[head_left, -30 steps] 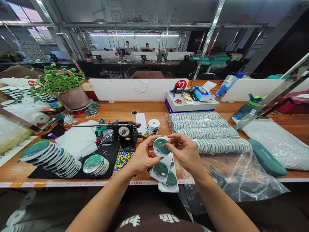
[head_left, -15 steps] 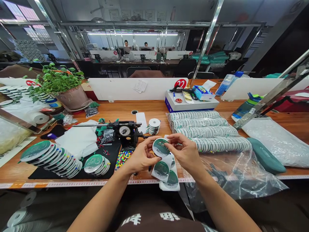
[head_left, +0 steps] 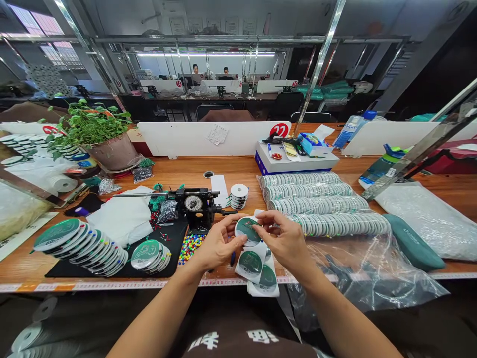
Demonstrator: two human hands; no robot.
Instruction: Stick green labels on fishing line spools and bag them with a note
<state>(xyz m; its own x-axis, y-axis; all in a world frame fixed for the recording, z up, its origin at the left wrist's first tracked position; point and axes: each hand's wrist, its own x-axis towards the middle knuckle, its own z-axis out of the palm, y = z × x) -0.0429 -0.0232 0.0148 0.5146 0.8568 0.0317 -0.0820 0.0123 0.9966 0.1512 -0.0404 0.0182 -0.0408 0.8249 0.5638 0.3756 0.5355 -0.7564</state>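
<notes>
In front of me, a flat round line spool (head_left: 247, 230) with a green-and-white label is held between both hands. My left hand (head_left: 222, 243) grips its left side, thumb along the lower edge and fingers behind. My right hand (head_left: 283, 236) is closed at the right side, its thumb pressed on the label's face; its other fingertips are partly hidden. Directly below hangs a folded strip of round green labels (head_left: 250, 263) over the table's front edge. A black winding machine (head_left: 197, 206) stands beyond my left hand, and colourful beads (head_left: 191, 247) lie beside it.
Labelled spools (head_left: 97, 246) and a shorter stack (head_left: 151, 256) rest on a black mat at left. Plain white spools (head_left: 238, 195) stand behind my hands. Bagged rows of spools (head_left: 320, 204) fill the right. A metal post (head_left: 385, 171) slants across there; a potted plant (head_left: 112, 149) stands back left.
The spool has tilted slightly in my hands and my left thumb has shifted up over its lower edge. My right hand stays pressed at the label. The view has moved slightly.
</notes>
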